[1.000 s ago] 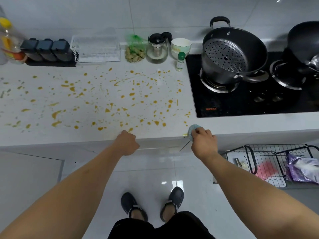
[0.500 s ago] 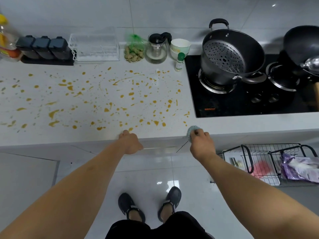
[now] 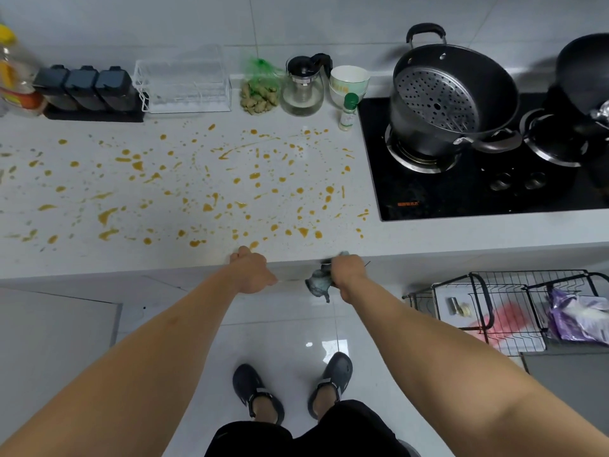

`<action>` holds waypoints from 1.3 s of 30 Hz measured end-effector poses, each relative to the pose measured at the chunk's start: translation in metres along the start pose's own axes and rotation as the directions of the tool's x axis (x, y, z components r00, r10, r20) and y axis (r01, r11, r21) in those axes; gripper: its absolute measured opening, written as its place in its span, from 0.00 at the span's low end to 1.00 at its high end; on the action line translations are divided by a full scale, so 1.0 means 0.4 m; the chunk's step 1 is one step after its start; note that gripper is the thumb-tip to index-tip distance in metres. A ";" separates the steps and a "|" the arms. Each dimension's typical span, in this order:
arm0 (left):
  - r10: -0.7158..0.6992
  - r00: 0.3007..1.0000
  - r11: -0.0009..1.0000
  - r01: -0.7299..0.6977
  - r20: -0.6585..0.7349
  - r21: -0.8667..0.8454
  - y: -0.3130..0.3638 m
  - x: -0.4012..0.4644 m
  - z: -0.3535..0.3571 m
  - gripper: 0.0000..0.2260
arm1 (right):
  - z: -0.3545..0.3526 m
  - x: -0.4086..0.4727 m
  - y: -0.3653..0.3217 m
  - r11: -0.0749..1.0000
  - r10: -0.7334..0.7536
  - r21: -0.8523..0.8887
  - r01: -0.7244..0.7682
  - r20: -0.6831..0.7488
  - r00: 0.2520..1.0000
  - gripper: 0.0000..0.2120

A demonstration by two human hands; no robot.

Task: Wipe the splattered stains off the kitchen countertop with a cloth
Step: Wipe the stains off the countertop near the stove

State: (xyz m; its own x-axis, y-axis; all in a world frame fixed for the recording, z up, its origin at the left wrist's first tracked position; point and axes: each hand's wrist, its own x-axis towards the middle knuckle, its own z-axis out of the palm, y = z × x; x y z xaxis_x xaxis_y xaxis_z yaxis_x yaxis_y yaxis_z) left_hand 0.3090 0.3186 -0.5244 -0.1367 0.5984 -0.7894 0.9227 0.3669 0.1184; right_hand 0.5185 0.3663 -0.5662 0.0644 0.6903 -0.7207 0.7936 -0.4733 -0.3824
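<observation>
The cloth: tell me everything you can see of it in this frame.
The cloth is a small, crumpled, grey-teal rag that looks soft. It is bunched in the right hand, whose fingers curl round it, and most of it hangs below and to the left of the hand, with a thin tail pointing down. A small tuft shows above the knuckles at the front edge of the countertop. It covers none of the orange stains. Its image is blurred, so weave and wetness cannot be told.

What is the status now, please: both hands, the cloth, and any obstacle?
Left hand rests at countertop edge. Right hand grips cloth, hanging below edge. Stains unwiped. No obstacle.
</observation>
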 end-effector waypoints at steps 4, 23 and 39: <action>0.010 1.000 1.000 -0.010 0.007 -0.017 -0.010 0.000 -0.004 0.22 | -0.004 -0.014 0.000 0.979 -0.068 0.192 0.072 -0.027 0.997 0.09; 0.022 1.000 1.000 -0.022 0.006 -0.008 0.019 -0.024 0.009 0.20 | -0.091 0.068 0.040 0.839 -0.398 -0.499 0.215 -0.296 0.868 0.22; 0.040 0.999 0.998 -0.042 -0.031 -0.036 -0.026 0.012 0.023 0.26 | -0.098 0.074 0.018 0.777 -0.443 -0.565 0.277 -0.180 0.878 0.21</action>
State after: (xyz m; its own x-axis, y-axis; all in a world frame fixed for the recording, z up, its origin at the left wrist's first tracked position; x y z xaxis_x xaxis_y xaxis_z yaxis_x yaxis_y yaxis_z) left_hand 0.3020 0.3109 -0.5349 -0.1105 0.6349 -0.7647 0.9140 0.3671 0.1727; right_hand 0.5497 0.4046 -0.5676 -0.1865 0.9143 -0.3595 0.9765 0.1323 -0.1702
